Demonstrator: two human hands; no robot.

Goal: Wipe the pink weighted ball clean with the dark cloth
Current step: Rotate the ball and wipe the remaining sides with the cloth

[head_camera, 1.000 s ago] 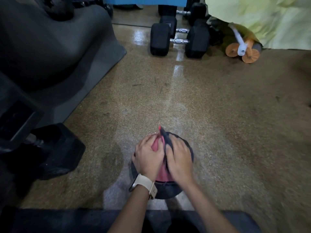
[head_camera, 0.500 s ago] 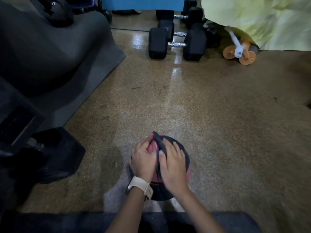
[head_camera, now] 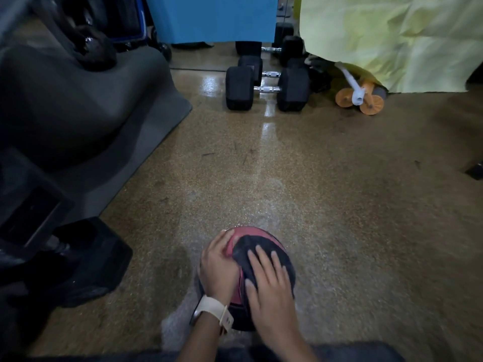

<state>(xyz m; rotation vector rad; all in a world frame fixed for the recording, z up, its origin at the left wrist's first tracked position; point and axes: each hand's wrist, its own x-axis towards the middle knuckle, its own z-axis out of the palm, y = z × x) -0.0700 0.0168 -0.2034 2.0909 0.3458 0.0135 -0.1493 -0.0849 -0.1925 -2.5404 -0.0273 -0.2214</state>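
Low on the speckled floor (head_camera: 339, 205) just ahead of me sits the pink weighted ball (head_camera: 252, 231), with the dark cloth (head_camera: 247, 245) draped over its top and right side. I judge I am mid-wipe — the cloth covers only part of the surface, and pink shows along the far rim and in a strip between my hands. Next, I think, the cloth has to sweep across that bare strip and down the left flank, which calls for firm pressure and for the ball to be turned or held from rolling. My right hand (head_camera: 271, 291) lies flat on the cloth, fingers (head_camera: 261, 259) straight and spread, pressing rather than gripping. My left hand (head_camera: 219, 267) cups the ball's left side, fingers curved round it to steady it — a pale watch (head_camera: 213, 313) on the wrist. Well beyond, black dumbbells (head_camera: 292, 90) stand near an orange ab wheel (head_camera: 345, 98)
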